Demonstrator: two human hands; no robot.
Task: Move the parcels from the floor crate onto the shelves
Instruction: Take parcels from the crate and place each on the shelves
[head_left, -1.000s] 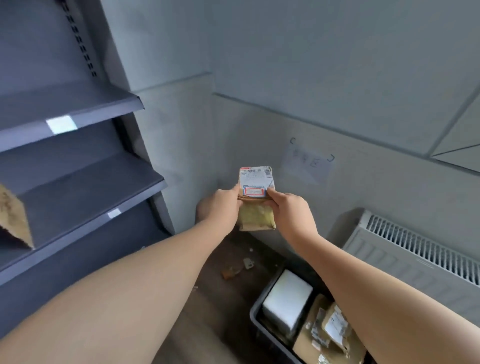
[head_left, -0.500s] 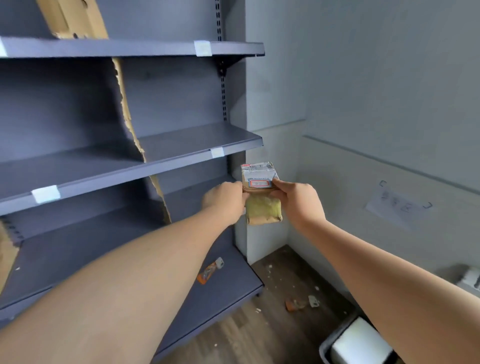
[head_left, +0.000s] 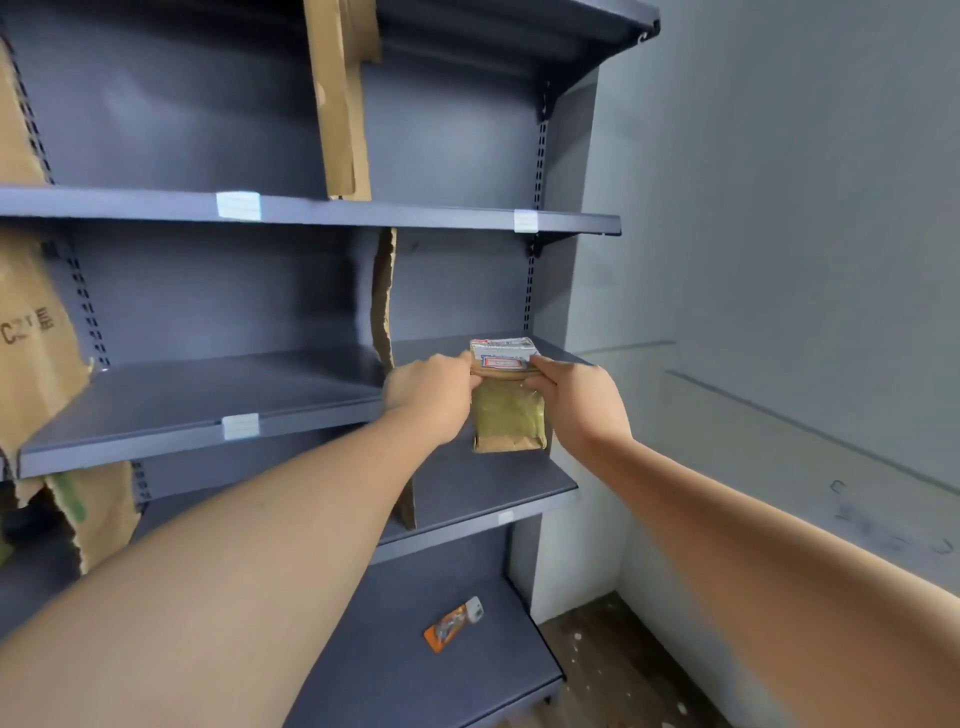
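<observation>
- Brown paper parcel (head_left: 508, 410), white label on top, is held upright at centre frame, in front of the grey shelves (head_left: 311, 213).
- Its upper edge is pinched by left hand (head_left: 431, 387) and right hand (head_left: 576, 400), one on each side.

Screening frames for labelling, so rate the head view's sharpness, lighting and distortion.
Head view: soft, even light, no glare; the parcel label is smeared and unreadable; left hand and right hand gripping it look fairly sharp, forearms nearer the lens softer; the wide angle skews the shelf edge and uprights.
</observation>
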